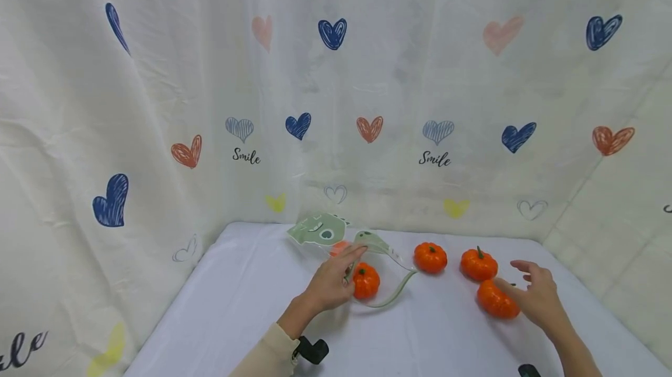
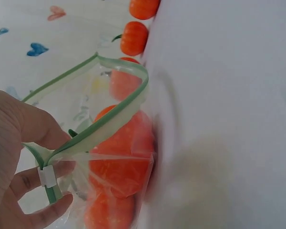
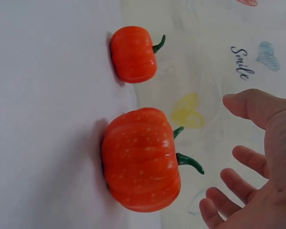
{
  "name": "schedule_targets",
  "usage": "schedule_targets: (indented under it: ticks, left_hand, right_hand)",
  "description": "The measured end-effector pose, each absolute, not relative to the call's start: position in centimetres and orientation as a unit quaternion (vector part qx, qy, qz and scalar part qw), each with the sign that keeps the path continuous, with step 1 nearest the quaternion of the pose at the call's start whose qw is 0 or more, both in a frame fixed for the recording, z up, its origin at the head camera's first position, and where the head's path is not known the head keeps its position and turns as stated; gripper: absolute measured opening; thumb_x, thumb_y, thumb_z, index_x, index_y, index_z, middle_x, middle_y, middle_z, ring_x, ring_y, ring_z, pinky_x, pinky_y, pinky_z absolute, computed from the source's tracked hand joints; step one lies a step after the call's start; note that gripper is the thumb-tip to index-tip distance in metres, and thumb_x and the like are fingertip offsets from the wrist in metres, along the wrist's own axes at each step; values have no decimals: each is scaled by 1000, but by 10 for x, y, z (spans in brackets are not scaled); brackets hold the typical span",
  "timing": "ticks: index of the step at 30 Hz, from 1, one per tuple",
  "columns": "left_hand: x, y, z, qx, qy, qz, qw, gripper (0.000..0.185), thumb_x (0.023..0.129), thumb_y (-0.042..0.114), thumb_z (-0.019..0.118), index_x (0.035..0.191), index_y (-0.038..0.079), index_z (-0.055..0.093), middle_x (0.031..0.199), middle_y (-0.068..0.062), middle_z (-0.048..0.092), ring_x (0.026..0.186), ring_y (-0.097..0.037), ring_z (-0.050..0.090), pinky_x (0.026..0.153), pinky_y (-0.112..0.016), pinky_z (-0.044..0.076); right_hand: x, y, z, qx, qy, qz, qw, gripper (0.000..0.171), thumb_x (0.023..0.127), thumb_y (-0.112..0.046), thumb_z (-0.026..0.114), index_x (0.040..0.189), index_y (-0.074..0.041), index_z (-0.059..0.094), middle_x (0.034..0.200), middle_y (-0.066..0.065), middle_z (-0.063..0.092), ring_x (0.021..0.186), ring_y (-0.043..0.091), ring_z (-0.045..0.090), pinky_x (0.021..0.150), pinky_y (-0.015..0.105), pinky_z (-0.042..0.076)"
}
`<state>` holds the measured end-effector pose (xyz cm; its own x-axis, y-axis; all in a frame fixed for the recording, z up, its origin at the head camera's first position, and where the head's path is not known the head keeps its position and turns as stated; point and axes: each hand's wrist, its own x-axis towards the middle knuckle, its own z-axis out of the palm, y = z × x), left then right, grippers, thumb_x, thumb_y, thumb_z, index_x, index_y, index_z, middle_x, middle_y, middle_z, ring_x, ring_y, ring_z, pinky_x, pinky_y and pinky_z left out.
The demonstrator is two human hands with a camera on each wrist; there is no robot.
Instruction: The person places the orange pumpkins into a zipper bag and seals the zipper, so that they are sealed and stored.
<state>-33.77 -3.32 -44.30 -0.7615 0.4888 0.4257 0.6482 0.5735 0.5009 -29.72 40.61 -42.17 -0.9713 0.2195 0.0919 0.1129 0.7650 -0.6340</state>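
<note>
My left hand (image 1: 350, 261) pinches the green zip rim of a clear plastic bag (image 1: 391, 292) that lies on the white table (image 1: 247, 301). A small orange pumpkin (image 1: 366, 281) sits inside the bag's mouth. In the left wrist view my fingers (image 2: 35, 179) hold the green rim (image 2: 119, 112), with orange pumpkins (image 2: 121, 164) behind the plastic. My right hand (image 1: 517, 276) hovers open, fingers spread, just right of a loose pumpkin (image 1: 495, 300). The right wrist view shows that pumpkin (image 3: 140, 160) close to my spread right hand (image 3: 229, 152), not touching it.
Two more pumpkins (image 1: 430, 257) (image 1: 478, 264) stand on the table behind the near one; one of them (image 3: 132, 53) also shows in the right wrist view. A heart-printed curtain (image 1: 336, 103) closes off the back and sides. A green printed bag flap (image 1: 317, 230) lies at the back.
</note>
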Motion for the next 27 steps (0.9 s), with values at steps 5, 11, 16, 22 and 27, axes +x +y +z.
schedule_targets:
  ticks: [5,11,16,22,27]
  left_hand:
    - [-337,-34,-443,-326,-880,-321,132,81,83,-2,68,156,22,43,163,3,41,148,-22,44,101,-33,56]
    - [-338,-33,-445,-331,-878,-315,142,79,83,-1,69,155,18,45,162,-1,44,149,-23,43,97,-31,57]
    - [-339,-32,-447,-336,-877,-311,146,78,83,-1,69,155,16,45,162,-1,44,150,-23,42,100,-36,57]
    - [-341,-33,-448,-334,-876,-318,141,79,83,-2,69,155,17,45,162,-1,43,148,-24,44,98,-33,57]
    - [-341,-34,-448,-330,-877,-319,139,79,83,-2,70,155,17,45,162,0,43,149,-23,43,105,-38,54]
  right_hand:
    - [-299,416,-430,-81,-935,343,38,96,94,-55,65,151,12,25,148,45,17,129,59,30,97,68,48]
    - [-299,420,-439,-87,-928,362,-8,105,92,-58,66,152,12,18,150,46,10,131,60,27,102,70,44]
    - [-300,425,-448,-97,-923,371,-33,109,91,-60,66,153,13,13,150,45,11,131,59,29,103,69,45]
    - [-303,426,-455,-93,-919,381,-45,112,93,-56,66,152,16,4,148,46,15,129,59,32,105,69,43]
    - [-303,425,-460,-97,-919,378,-52,117,90,-58,70,152,15,3,146,46,15,128,58,31,107,71,40]
